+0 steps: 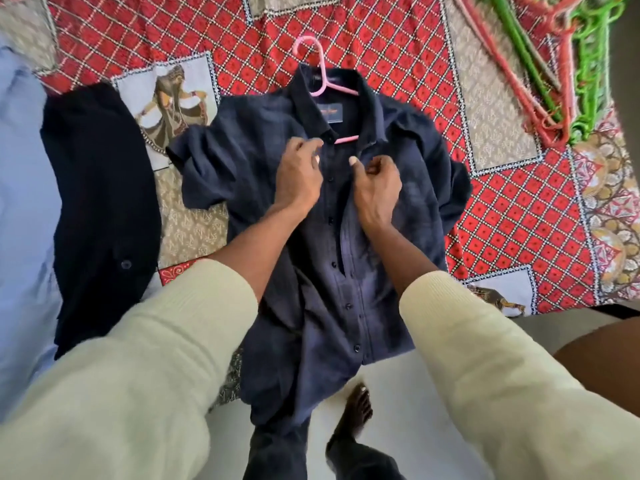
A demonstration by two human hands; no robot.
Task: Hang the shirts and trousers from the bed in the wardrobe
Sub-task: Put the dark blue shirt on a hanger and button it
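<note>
Patterned bed carrying everything, kept as flat support for dressing hangers. Navy shirt spread face-up at bed edge, tail hanging off. Black garment left, waiting. Spare hangers heaped top right. Pink hanger inside collar. Left hand, right hand pinching placket near top, likely buttoning so shirt stays on.

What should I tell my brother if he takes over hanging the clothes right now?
Left hand and right hand: both pinch the front placket of the navy button-up shirt, near the top button.
The shirt lies flat on the red patterned bedspread with the pink plastic hanger already inside its collar.
Left: close the top, carry it to the wardrobe, then hang the black garment using the spare hangers.
</note>
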